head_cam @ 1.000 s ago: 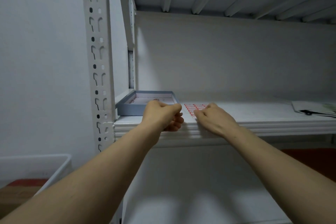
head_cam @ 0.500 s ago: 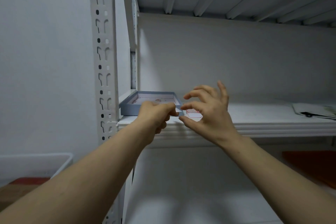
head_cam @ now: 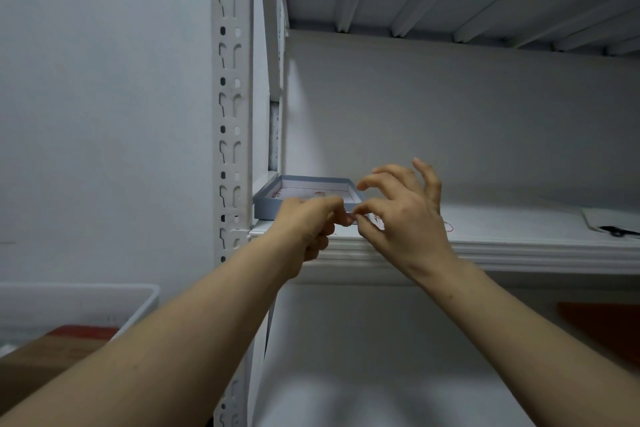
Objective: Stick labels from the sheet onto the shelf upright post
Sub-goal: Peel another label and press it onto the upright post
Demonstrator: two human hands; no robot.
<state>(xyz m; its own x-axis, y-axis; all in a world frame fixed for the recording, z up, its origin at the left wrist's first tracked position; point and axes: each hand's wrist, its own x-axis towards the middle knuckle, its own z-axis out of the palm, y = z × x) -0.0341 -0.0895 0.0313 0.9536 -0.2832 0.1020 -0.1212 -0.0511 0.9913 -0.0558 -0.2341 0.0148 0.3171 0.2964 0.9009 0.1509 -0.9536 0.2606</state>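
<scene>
— What does the person wear on the arms?
— Nothing shows: the left forearm (head_cam: 194,333) and right forearm (head_cam: 502,322) are bare to the frame's edge.
— And the hands?
— The left hand (head_cam: 308,225) and right hand (head_cam: 405,222) are bare.

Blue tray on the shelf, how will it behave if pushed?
Probably light: the blue tray has thin walls and seems to hold only paper. Likely slides easily on the smooth white shelf. Low and flat, so unlikely to tip.
</scene>
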